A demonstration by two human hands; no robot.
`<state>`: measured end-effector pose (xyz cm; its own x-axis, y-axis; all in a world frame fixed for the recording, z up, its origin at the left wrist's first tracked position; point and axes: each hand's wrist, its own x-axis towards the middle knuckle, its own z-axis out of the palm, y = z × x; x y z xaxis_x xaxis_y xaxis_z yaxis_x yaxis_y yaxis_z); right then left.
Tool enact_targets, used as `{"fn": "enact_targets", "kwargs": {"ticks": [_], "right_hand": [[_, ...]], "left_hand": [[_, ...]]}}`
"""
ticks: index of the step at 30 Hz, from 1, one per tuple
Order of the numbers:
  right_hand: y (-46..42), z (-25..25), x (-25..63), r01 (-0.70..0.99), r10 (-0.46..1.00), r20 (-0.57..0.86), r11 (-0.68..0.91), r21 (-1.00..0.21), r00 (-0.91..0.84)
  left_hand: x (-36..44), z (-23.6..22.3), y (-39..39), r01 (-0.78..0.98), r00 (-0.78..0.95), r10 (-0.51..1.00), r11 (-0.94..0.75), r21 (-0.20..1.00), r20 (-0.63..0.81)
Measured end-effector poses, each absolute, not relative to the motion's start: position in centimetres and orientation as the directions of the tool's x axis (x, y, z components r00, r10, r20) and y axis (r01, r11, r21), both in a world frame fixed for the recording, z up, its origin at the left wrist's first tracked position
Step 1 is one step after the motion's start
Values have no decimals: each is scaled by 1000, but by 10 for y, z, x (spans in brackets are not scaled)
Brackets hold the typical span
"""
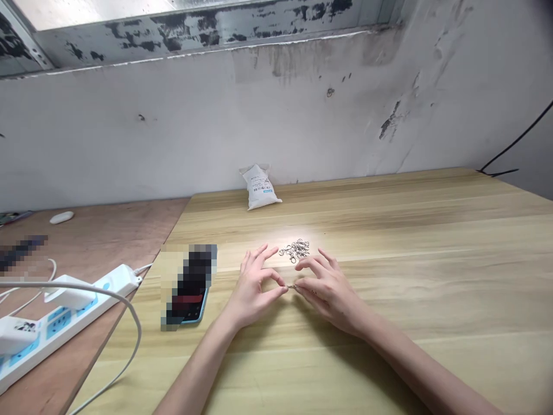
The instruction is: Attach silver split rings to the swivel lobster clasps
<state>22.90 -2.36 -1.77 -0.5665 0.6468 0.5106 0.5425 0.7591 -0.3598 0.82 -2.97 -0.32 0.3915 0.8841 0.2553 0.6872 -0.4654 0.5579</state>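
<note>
My left hand (258, 286) pinches one end of a small metal clasp (291, 286) between thumb and forefinger, its other fingers spread away. From the other side, my right hand (328, 291) grips the same piece with thumb and forefinger. The fingertips cover most of it, so its exact shape is hard to see. Just beyond both hands, a small pile of silvery metal clasps and rings (298, 249) lies on the wooden table (423, 259).
A white labelled packet (261, 187) stands against the wall at the back. Left of my hands lies a phone (196, 308), partly blurred out. A white power strip (64, 323) with plugs sits on the lower brown surface, and its white cable (137, 328) loops over the table's left edge.
</note>
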Motion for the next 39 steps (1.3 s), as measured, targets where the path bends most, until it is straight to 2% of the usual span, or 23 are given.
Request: {"fn": "enact_targets", "kwargs": {"ticks": [5, 9, 14, 20, 24, 27, 30, 35, 37, 39], "right_hand": [[-29, -17, 224, 555, 730, 450, 683, -474, -514], [-32, -16, 219, 533, 750, 448, 661, -528, -486], [-31, -11, 221, 492, 773, 445, 633, -598, -452], [-30, -8, 227, 479, 779, 440, 623, -618, -446], [-29, -10, 227, 490, 781, 446, 623, -610, -437], [-28, -11, 227, 514, 792, 429, 609, -604, -435], [-28, -10, 227, 527, 796, 415, 603, -599, -440], [-30, -6, 223, 476, 817, 380, 566, -673, -434], [-30, -7, 222, 481, 807, 396, 583, -655, -439], [-27, -10, 225, 516, 794, 432, 607, -605, -427]], "left_hand": [[17, -3, -35, 802, 424, 781, -558, 210, 458], [23, -2, -37, 822, 446, 716, -566, 73, 537], [20, 1, -37, 824, 426, 716, -559, 89, 553], [11, 5, -36, 756, 381, 802, -557, 344, 460], [10, 4, -35, 723, 396, 824, -552, 416, 406], [11, 4, -35, 724, 434, 797, -586, 364, 419], [11, 4, -36, 737, 473, 744, -628, 250, 473], [17, 4, -36, 764, 496, 668, -640, 86, 555], [14, 4, -34, 768, 496, 668, -635, 78, 555], [4, 3, -29, 779, 478, 709, -615, 122, 519]]}}
